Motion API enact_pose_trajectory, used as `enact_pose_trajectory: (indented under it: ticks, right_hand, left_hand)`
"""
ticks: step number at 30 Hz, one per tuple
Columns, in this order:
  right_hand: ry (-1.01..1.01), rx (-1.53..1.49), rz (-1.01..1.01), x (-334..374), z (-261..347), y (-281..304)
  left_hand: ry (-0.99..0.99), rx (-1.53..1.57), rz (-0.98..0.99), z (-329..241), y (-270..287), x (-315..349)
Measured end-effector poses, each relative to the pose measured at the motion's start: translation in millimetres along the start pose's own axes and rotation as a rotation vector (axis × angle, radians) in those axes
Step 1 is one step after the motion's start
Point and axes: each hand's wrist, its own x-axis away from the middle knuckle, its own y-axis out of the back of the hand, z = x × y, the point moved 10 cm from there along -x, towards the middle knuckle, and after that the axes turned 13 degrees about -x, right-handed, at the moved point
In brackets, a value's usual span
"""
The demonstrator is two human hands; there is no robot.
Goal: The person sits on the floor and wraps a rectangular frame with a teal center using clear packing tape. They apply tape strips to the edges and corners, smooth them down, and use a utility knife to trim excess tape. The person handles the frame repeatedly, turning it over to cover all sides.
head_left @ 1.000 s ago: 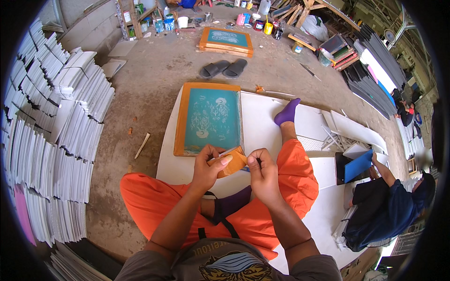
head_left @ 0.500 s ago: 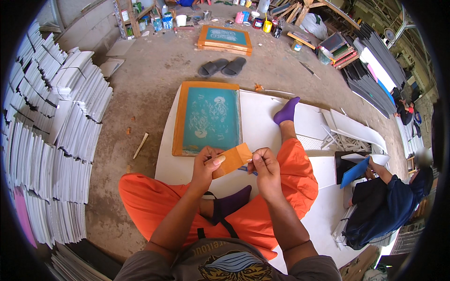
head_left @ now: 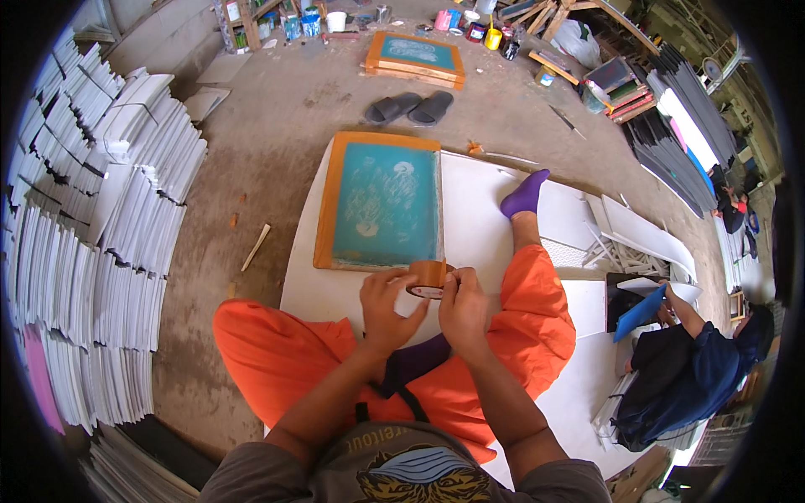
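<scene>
One round brown tape roll (head_left: 429, 273)

Head-worn, on left of side-by-side pair. Looking down and forward from above shirt (head_left: 377, 461) at lower edge. Set near left hand (head_left: 387, 312) and right hand (head_left: 464, 310), shown just below centre. Reaching well out to slippers (head_left: 432, 109) and paint cans (head_left: 493, 38) toward top. Spread fisheye-wide, from stacked sheets (head_left: 126, 293) at left to co-worker (head_left: 683, 386) at right. Upright, unmirrored; bending straight edges near rim, blackened at corners.
</scene>
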Motion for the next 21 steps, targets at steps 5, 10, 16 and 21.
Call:
enact_pose_trajectory:
  ticks: [5,10,16,21]
  right_hand:
    - [0.107,0.125,-0.059,9.2,-7.6,-19.5]
    - [0.094,0.318,-0.063,12.0,-2.4,-31.4]
    - [0.150,0.365,-0.081,12.0,-3.1,-44.2]
    - [0.197,0.353,-0.076,8.0,0.7,-49.2]
  left_hand:
    - [-0.010,-0.216,0.015,-6.8,-25.8,13.3]
    - [0.004,-0.251,0.002,-0.3,-33.5,12.9]
    - [-0.018,-0.231,0.002,11.0,-41.1,16.4]
    - [-0.005,-0.259,0.039,19.7,-44.0,18.3]
